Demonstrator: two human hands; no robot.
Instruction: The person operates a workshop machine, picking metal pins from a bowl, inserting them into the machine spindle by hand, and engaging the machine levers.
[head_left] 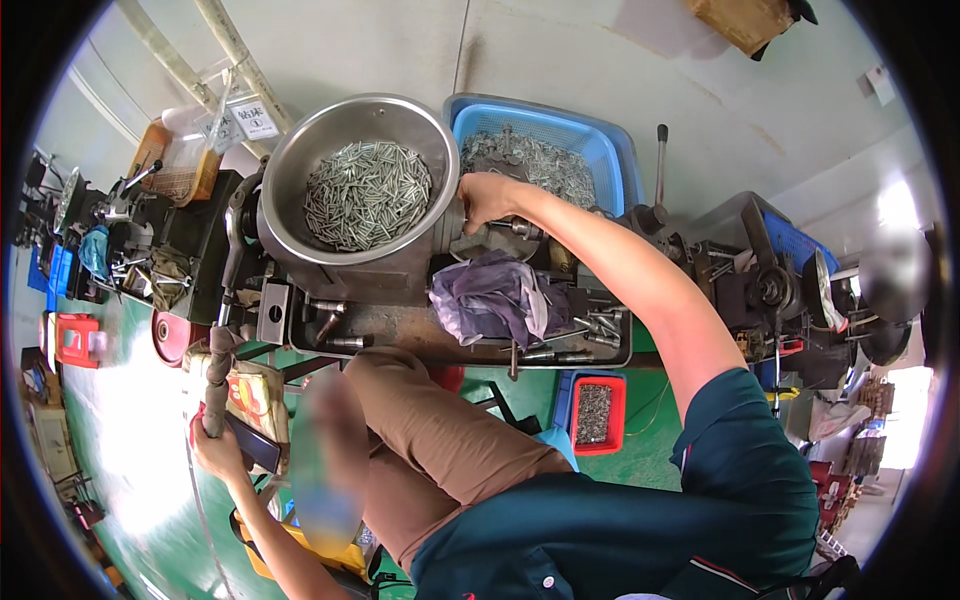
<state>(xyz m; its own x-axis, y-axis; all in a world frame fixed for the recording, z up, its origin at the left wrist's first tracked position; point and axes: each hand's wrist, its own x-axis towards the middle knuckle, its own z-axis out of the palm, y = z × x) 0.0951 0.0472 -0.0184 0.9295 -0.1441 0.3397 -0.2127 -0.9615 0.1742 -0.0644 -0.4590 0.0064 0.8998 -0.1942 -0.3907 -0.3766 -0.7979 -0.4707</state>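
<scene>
My left hand (216,455) is wrapped around the lower end of a long lever (217,375) bound in grey wrapping, at the left of the machine. My right hand (487,198) reaches to the machine's spindle area, just right of a big steel bowl (276,212). Its fingers are bent and closed beside a metal chuck-like part (517,229); whatever they hold is hidden. Many small silvery metal pins (368,195) fill the bottom of the bowl. Below the right hand, a crumpled purple-grey cloth (495,300) lies on the machine.
Behind my right hand stands a blue plastic basket (622,150) of small metal parts. Loose tools and metal pieces (603,327) lie in the machine's tray. On the green floor sits a red bin (612,437) of small parts. More machines (775,290) stand at the right.
</scene>
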